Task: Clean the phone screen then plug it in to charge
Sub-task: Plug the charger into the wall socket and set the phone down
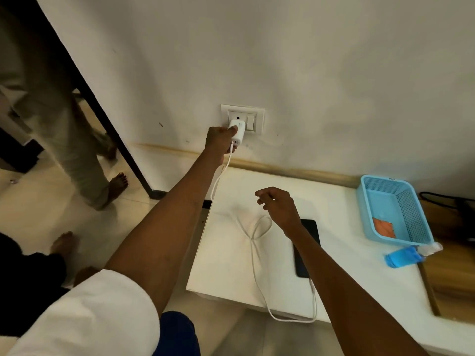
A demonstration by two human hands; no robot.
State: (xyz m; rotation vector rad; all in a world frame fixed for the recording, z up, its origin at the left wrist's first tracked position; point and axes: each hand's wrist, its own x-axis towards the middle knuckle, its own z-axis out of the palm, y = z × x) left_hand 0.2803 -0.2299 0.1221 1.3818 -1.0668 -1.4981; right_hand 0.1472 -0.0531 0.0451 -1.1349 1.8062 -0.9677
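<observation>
A black phone [309,235] lies flat on the white table [226,265], partly hidden under my right forearm. A white cable [254,255] is plugged into its near end, loops over the table and runs up to a white charger [238,132] seated in the wall socket [243,118]. My left hand [218,141] grips that charger against the socket plate. My right hand [279,205] hovers above the table near the phone's far end, fingers loosely curled and holding nothing.
A blue plastic basket [408,209] with an orange cloth [384,227] inside stands at the table's right. A blue spray bottle [407,255] lies beside it. Another person's legs [84,160] stand on the floor at left, by a dark door frame [102,111].
</observation>
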